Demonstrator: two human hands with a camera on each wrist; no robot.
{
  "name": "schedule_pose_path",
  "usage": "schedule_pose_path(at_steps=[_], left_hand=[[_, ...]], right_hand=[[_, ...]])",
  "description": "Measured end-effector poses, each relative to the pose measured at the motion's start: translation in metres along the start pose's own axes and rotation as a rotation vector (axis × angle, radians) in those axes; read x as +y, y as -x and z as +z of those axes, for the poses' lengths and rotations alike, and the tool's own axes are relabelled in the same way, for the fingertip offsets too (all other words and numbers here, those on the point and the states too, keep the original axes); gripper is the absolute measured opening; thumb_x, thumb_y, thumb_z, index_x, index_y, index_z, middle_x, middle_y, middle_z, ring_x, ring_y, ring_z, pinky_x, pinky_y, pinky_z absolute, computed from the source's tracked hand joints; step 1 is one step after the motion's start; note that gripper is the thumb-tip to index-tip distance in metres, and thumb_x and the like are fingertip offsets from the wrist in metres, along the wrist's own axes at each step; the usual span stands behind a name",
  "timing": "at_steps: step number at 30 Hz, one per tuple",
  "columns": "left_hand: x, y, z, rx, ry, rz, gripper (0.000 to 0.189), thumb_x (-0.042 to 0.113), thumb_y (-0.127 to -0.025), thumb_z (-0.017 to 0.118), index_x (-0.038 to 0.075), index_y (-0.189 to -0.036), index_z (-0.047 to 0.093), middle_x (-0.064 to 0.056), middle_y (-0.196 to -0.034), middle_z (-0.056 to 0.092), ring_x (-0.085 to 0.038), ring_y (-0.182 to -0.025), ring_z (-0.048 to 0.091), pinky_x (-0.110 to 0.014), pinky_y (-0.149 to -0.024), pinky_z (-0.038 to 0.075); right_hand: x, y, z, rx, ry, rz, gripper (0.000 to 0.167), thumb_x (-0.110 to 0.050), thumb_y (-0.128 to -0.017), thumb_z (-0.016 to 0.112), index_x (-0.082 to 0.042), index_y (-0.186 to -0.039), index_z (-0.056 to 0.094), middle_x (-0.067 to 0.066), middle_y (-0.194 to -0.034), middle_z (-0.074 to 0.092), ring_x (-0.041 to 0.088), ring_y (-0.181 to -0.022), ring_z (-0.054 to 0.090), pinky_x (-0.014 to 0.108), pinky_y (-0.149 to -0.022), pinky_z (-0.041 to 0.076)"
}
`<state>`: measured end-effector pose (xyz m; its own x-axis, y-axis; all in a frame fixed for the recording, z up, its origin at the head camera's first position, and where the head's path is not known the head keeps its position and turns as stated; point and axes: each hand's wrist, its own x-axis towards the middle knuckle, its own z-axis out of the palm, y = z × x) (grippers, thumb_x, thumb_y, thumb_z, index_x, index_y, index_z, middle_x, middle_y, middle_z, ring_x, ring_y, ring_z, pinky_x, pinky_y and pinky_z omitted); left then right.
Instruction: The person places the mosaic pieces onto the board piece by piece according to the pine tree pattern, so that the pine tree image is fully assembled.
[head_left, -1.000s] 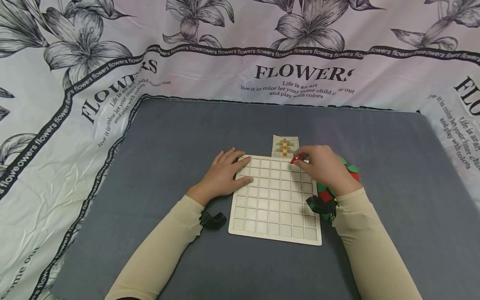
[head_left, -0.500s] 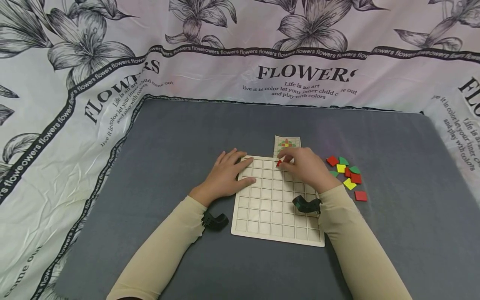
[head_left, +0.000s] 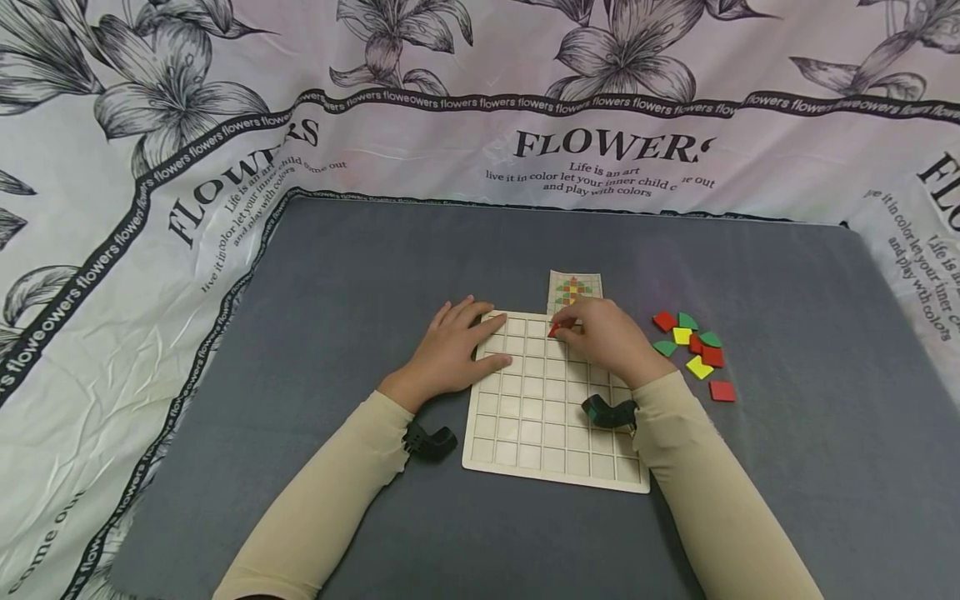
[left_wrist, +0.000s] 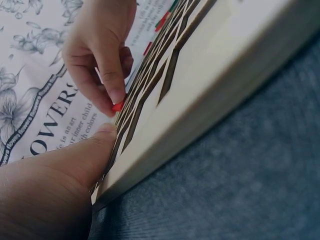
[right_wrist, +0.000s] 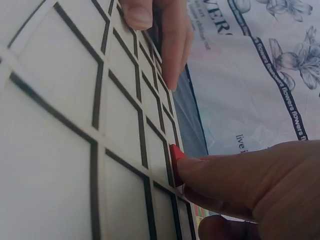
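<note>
A pale wooden grid board point(head_left: 525, 408) with raised square cells lies on the grey tabletop. My left hand point(head_left: 453, 350) rests on its upper left corner, fingers spread and straight, thumb on the left edge. Between thumb and forefinger my right hand point(head_left: 603, 337) pinches a small red tile point(head_left: 554, 330) at the board's far edge. In the right wrist view the red tile point(right_wrist: 176, 162) stands tilted over a cell in the far row, beside the grid ribs. Behind the board a pattern card point(head_left: 566, 283) shows a red, yellow and green figure, its lower part hidden.
Right of the board lie several loose flat tiles, among them a red square point(head_left: 722, 391), a yellow tile point(head_left: 700, 367) and a green curved tile point(head_left: 665, 348). A white flower-printed cloth point(head_left: 420, 158) surrounds the grey tabletop point(head_left: 360, 267). Black wrist mounts point(head_left: 431, 443) jut from both sleeves.
My right hand has moved left along the board's far edge with the red tile, uncovering the loose tiles. In the last half second it shifted only slightly. My left hand stays on the corner.
</note>
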<state>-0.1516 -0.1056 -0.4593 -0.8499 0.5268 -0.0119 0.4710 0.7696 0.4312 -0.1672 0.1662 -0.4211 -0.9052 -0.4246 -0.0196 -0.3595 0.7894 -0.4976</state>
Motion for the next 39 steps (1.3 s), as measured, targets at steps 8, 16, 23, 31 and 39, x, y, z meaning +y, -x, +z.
schedule_pose_path(at_steps=[8,16,23,31,39], left_hand=[[0.001,0.0,0.0,0.005,-0.002,-0.004,0.071,0.058,-0.103,0.06,0.023,-0.163,0.043,-0.006,-0.168,0.036,-0.032,-0.162,0.017,-0.055,-0.132,0.004],[0.001,0.0,0.0,0.003,-0.013,-0.008,0.071,0.058,-0.103,0.06,0.023,-0.163,0.043,-0.006,-0.168,0.035,-0.032,-0.162,0.017,-0.055,-0.132,0.005],[0.001,0.0,0.002,-0.004,-0.014,-0.012,0.071,0.058,-0.103,0.059,0.024,-0.163,0.042,-0.005,-0.169,0.034,-0.031,-0.162,0.017,-0.054,-0.132,0.003],[0.002,0.0,0.001,0.007,-0.002,-0.004,0.071,0.057,-0.103,0.061,0.022,-0.162,0.044,-0.007,-0.168,0.036,-0.033,-0.162,0.018,-0.055,-0.132,0.005],[0.002,0.0,0.0,0.011,0.003,0.0,0.071,0.057,-0.103,0.061,0.021,-0.162,0.045,-0.007,-0.167,0.037,-0.033,-0.161,0.019,-0.055,-0.132,0.006]], right_hand=[[-0.002,0.003,0.001,0.027,0.126,-0.082,0.018,-0.012,-0.098,0.075,-0.006,-0.113,0.083,0.011,-0.099,0.076,0.024,-0.083,0.067,0.041,-0.074,0.059],[-0.004,0.006,0.002,0.018,0.222,-0.076,0.019,-0.016,-0.097,0.077,-0.008,-0.114,0.083,0.009,-0.096,0.072,0.024,-0.081,0.066,0.042,-0.071,0.059],[-0.006,0.009,0.001,0.051,0.214,-0.082,0.013,-0.016,-0.096,0.08,-0.01,-0.106,0.085,0.007,-0.096,0.075,0.024,-0.083,0.069,0.043,-0.073,0.061],[-0.002,0.014,-0.005,0.061,0.193,-0.058,0.013,-0.017,-0.098,0.076,-0.011,-0.105,0.085,0.008,-0.105,0.077,0.026,-0.091,0.072,0.046,-0.076,0.062],[0.009,0.022,-0.017,0.066,0.171,0.027,0.02,-0.018,-0.099,0.074,-0.005,-0.111,0.082,0.008,-0.098,0.074,0.026,-0.087,0.069,0.047,-0.076,0.06]])
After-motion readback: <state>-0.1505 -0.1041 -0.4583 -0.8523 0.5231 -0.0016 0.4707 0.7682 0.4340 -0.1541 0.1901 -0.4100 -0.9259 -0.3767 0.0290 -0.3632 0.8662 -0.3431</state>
